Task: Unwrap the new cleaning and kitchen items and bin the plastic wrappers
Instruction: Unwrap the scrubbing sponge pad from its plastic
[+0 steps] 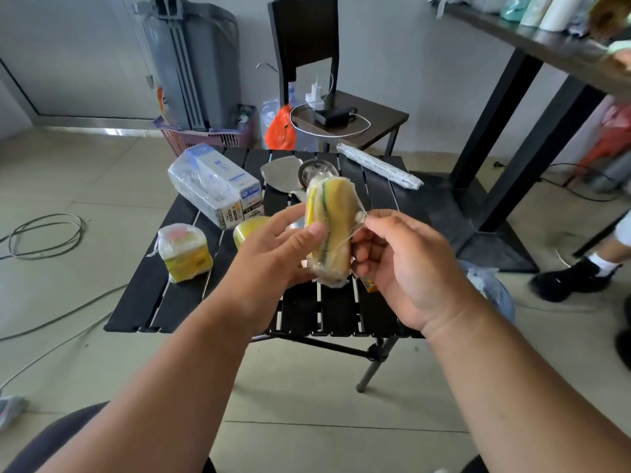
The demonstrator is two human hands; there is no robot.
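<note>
A yellow sponge pack (333, 227) with a green scouring layer, wrapped in clear plastic, is held upright above the black slatted table (191, 302). My left hand (273, 254) grips its left side, thumb on the front. My right hand (406, 264) pinches a stretched flap of the clear wrapper (358, 220) at the pack's right edge and pulls it outward. On the table lie a wrapped yellow pack (184, 254), a wrapped box bundle (215, 186), a yellow roll (249, 228), a metal spatula (278, 174), a round metal strainer (316, 170) and a long wrapped roll (379, 170).
A bin with a bluish plastic liner (491, 288) stands right of the table, under my right arm. A dark chair (341, 110) with chargers and cables is behind. A tall black table (532, 107) is at right. Another person's shoe (573, 278) and floor cables (44, 237) are nearby.
</note>
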